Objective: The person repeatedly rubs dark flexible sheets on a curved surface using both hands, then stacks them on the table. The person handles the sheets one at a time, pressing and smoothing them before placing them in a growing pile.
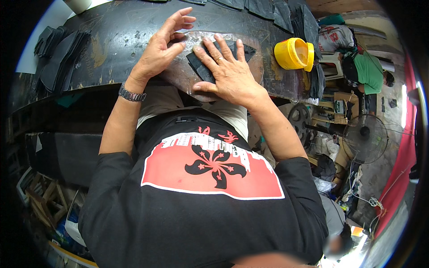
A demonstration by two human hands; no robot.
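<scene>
My right hand lies flat with its fingers spread on a dark, flat cut piece, which looks like leather or sheet material. Under that piece is a worn brown board at the table's near edge. Raised just left of the board, my left hand has its thumb and fingers apart and nothing visible in it. A metal-banded watch circles the left wrist. Right of my right hand, a yellow plastic tub lies tilted, its mouth facing right with a yellowish inside. The piece's middle is hidden under my palm.
Stacks of dark cut pieces lie at the black table's left end. More sheets line its far edge. At right stand a fan and cartons; a person in a green top is farther off.
</scene>
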